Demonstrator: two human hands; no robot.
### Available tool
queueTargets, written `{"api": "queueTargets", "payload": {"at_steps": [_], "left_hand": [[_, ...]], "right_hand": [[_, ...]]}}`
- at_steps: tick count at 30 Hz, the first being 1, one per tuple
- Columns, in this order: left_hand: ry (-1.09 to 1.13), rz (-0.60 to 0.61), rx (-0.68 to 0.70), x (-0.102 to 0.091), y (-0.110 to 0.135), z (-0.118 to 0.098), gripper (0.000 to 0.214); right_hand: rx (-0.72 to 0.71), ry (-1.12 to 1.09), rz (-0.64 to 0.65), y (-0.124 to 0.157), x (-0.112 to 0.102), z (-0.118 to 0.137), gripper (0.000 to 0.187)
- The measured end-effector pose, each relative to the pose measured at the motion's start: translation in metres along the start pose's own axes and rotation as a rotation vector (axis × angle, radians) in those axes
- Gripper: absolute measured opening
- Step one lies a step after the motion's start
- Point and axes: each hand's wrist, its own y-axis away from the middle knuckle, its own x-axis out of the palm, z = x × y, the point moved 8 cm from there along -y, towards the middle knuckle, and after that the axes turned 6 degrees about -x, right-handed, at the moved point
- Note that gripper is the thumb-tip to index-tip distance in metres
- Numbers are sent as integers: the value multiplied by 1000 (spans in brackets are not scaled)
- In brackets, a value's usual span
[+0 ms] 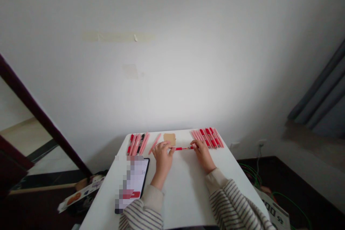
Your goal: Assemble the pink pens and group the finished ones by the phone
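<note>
Observation: both hands are closed on one red-and-pink pen (183, 148), held level over the far middle of the white table (185, 190). The left hand (162, 156) pinches one end and the right hand (202, 152) the other, so the hands are apart and joined only by the pen. We cannot tell whether it touches the tabletop.

The left row of pens (137, 143) lies at the far edge, with a loose pink pen (155, 143) and a tan card (169, 138) near it. The right row of pens (207, 137) sits just beside the right hand. A tablet (134, 183) lies near the left wrist.

Risks, in our judgement:
- A pull on both ends could free a small part, which might roll off the edge.
- A sideways slip of the right hand could scatter the right row of pens.
</note>
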Motion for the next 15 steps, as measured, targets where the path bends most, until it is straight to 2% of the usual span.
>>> {"api": "queueTargets", "payload": {"at_steps": [6,15], "left_hand": [[0,-13,-27,-4,-1,1,9],[7,14,-48,-4,-3,-1,7]], "right_hand": [[-43,19,49,0,2,6,30],[-69,182,75,-4,-2,11,35]]}}
